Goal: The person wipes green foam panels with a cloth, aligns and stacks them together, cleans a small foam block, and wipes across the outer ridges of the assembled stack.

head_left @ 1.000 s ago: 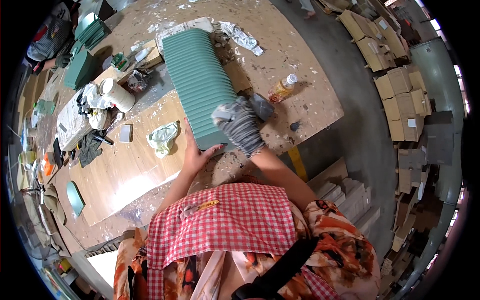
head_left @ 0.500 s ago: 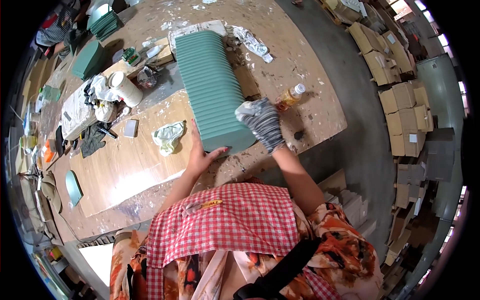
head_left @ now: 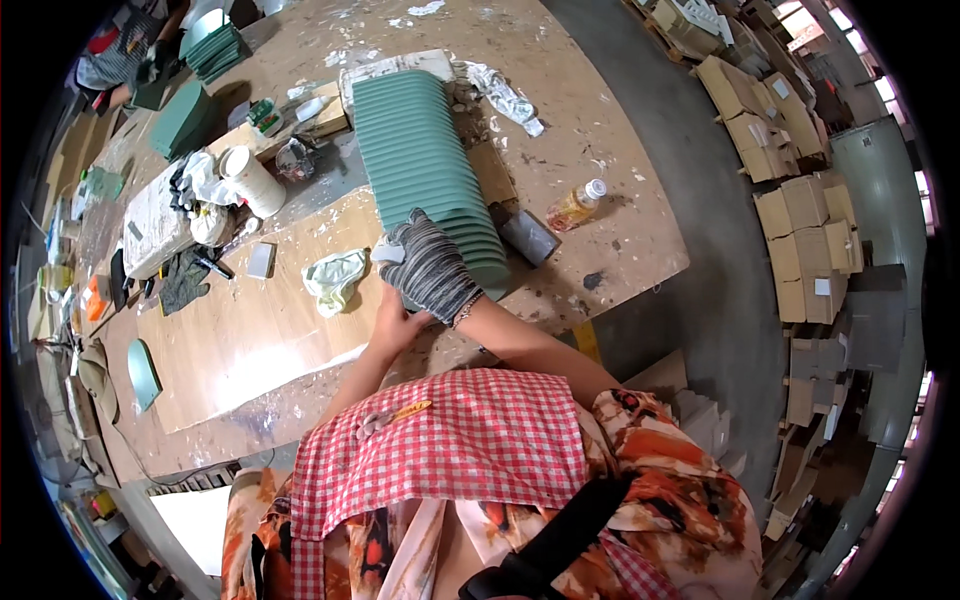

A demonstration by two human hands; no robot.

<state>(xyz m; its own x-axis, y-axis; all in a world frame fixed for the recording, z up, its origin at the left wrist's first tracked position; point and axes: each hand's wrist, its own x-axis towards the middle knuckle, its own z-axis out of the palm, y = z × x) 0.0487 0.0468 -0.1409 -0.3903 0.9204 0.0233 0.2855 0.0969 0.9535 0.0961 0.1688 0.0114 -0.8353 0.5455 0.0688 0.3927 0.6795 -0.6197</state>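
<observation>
A long stack of green, round-ended boards (head_left: 415, 150) lies along the table in front of me, its edges forming ridges. My right hand (head_left: 436, 268), in a grey striped knit glove, reaches across the stack's near end to its left side. A small pale block (head_left: 387, 253) shows at its fingertips, pressed close to the boards. My bare left hand (head_left: 396, 318) grips the near left corner of the stack; the glove hides part of its fingers. Right of the stack, a dark grey block (head_left: 530, 238) sits beside a bottle of amber liquid (head_left: 577, 205).
Left of the stack lie a crumpled pale cloth (head_left: 335, 280), a small grey block (head_left: 261, 260) and a white cup (head_left: 250, 180). More green boards (head_left: 182, 120) stand farther left, near another person (head_left: 125, 55). Cardboard boxes (head_left: 810, 230) line the floor at right.
My right hand has moved left across the stack, from its right side to its left. The dark grey block is now uncovered. My left hand stays at the near corner.
</observation>
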